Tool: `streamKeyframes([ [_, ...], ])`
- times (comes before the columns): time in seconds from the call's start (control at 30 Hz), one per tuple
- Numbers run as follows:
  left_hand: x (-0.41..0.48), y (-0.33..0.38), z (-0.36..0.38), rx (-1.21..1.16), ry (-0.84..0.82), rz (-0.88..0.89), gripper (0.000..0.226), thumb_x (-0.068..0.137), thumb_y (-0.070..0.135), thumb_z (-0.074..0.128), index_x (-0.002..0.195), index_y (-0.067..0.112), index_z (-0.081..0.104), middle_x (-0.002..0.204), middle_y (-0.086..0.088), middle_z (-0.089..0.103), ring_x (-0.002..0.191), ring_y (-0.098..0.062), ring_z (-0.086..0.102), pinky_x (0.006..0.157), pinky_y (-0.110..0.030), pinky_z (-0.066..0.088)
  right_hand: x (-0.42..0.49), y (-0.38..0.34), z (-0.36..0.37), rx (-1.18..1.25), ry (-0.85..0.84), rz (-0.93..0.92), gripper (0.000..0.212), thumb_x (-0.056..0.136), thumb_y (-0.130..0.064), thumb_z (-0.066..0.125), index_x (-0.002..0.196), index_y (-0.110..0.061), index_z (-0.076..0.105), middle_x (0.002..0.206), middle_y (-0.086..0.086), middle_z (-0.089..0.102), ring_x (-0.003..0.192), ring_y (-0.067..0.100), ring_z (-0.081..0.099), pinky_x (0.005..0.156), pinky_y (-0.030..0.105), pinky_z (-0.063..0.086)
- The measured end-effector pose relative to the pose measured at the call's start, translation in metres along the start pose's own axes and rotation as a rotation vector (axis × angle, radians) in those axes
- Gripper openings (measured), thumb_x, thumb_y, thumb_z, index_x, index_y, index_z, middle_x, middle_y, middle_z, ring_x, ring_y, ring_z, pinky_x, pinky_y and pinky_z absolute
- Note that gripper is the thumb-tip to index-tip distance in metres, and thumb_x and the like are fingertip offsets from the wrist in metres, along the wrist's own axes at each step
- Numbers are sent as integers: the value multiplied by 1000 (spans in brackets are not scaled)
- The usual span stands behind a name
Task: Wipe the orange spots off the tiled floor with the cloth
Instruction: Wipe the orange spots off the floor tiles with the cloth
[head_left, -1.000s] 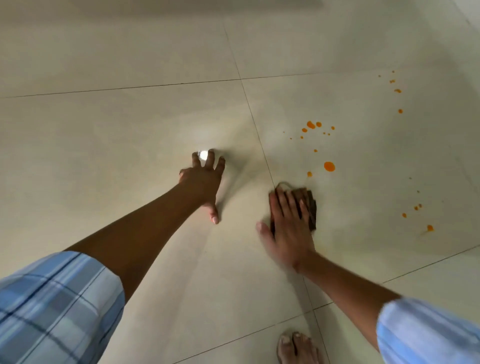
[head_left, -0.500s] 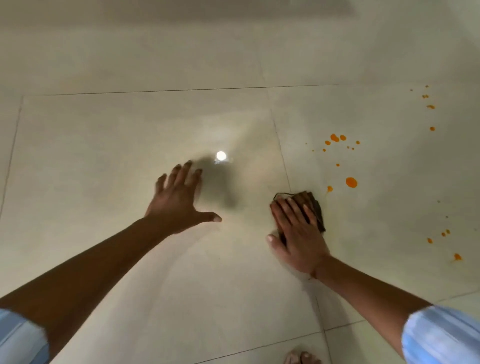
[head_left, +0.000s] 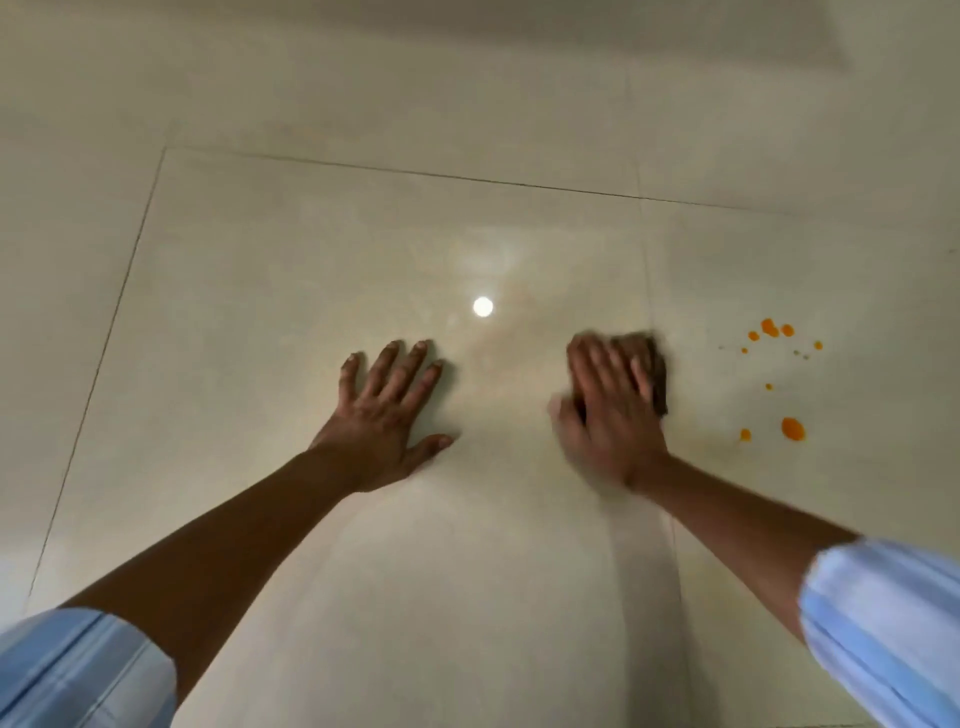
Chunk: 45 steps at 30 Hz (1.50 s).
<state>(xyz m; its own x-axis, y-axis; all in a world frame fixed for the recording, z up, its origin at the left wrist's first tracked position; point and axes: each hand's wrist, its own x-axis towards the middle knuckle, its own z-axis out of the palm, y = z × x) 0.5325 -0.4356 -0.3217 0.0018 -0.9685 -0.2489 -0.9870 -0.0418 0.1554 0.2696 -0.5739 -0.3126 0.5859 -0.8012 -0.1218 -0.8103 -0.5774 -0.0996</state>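
A dark brown cloth (head_left: 655, 375) lies on the cream tiled floor (head_left: 291, 291) under my right hand (head_left: 608, 410), which presses flat on it and is motion-blurred. Only the cloth's far right edge shows past my fingers. Orange spots sit to the right of the cloth: a cluster of drops (head_left: 771, 330) further away and a large drop (head_left: 792, 429) with a small one (head_left: 745, 435) nearer. My left hand (head_left: 387, 410) rests flat on the floor with fingers spread, to the left of the cloth and apart from it.
A bright round light reflection (head_left: 483, 306) shines on the tile between and beyond my hands. Dark grout lines (head_left: 395, 169) frame the large tile. Light blue checked sleeves show at both lower corners.
The view has shifted left, so the far right spots have left the frame. My right hand with the cloth has moved forward along the floor, near the grout line. My left hand stays planted.
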Motion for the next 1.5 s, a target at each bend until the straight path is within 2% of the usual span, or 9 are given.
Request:
streamKeyframes([
  [0.1, -1, -6, 3, -95, 29, 34, 87, 88, 73, 20, 154, 18, 7, 162, -4, -1, 148, -25, -3, 116, -52, -4, 79, -64, 4, 19, 41, 79, 79, 88, -60, 22, 150, -13, 33, 157, 10, 32, 146, 27, 25, 119, 45, 11],
  [0.3, -72, -62, -5, -204, 189, -121, 85, 89, 68, 31, 151, 11, 23, 160, -7, 16, 148, -23, 11, 119, -46, 8, -26, -53, 18, -29, -46, -377, 70, 97, -58, 18, 151, -16, 34, 158, 5, 32, 146, 24, 27, 119, 45, 15],
  [0.47, -148, -86, 11, -178, 109, -326, 88, 89, 72, 22, 153, 12, 18, 161, -7, 10, 148, -26, 7, 118, -49, 9, 73, -122, 9, -10, 5, -75, 82, 87, -63, 18, 150, -12, 33, 157, 12, 32, 145, 29, 25, 118, 47, 13],
  [0.6, -153, -97, 32, -201, 128, -333, 80, 92, 65, 24, 154, 17, 10, 162, -1, 1, 148, -22, 0, 118, -47, 2, 33, -230, 37, 23, -3, -509, 74, 92, -57, 28, 151, -12, 33, 157, 10, 33, 147, 25, 24, 120, 45, 11],
  [0.73, -162, -104, 38, -238, 122, -338, 79, 93, 63, 25, 155, 18, 5, 162, 2, -5, 148, -18, -8, 118, -49, 0, -38, -161, 31, 26, -143, -780, 64, 98, -49, 31, 153, -17, 30, 161, 3, 26, 149, 21, 18, 120, 45, 11],
  [0.93, -158, -94, 36, -191, 147, -383, 78, 93, 60, 23, 153, 10, 14, 162, -7, 6, 149, -25, 0, 116, -51, 3, 88, -138, 12, 9, -14, -173, 75, 90, -57, 18, 151, -16, 30, 159, 6, 28, 148, 22, 20, 119, 43, 6],
  [1.13, -67, -18, 11, -234, 224, -330, 75, 90, 56, 24, 149, 10, 26, 159, -14, 18, 146, -35, 12, 116, -53, 8, 5, -86, 20, -11, -30, -514, 63, 95, -48, 32, 151, -18, 35, 158, 2, 32, 148, 19, 23, 119, 42, 11],
  [1.37, 62, 40, -1, -136, 252, -245, 73, 90, 57, 26, 147, 12, 29, 157, -10, 24, 145, -32, 17, 116, -51, 13, 192, -11, -15, -42, 63, -92, 71, 86, -53, 14, 141, -18, 41, 151, 6, 39, 140, 24, 31, 117, 46, 12],
  [1.5, 69, 40, 6, -97, 203, -267, 75, 92, 60, 24, 150, 12, 24, 160, -9, 17, 147, -31, 8, 117, -51, 10, 148, 7, -7, 20, 134, 132, 62, 92, -45, 28, 145, -16, 40, 150, 10, 42, 140, 27, 33, 119, 45, 11],
])
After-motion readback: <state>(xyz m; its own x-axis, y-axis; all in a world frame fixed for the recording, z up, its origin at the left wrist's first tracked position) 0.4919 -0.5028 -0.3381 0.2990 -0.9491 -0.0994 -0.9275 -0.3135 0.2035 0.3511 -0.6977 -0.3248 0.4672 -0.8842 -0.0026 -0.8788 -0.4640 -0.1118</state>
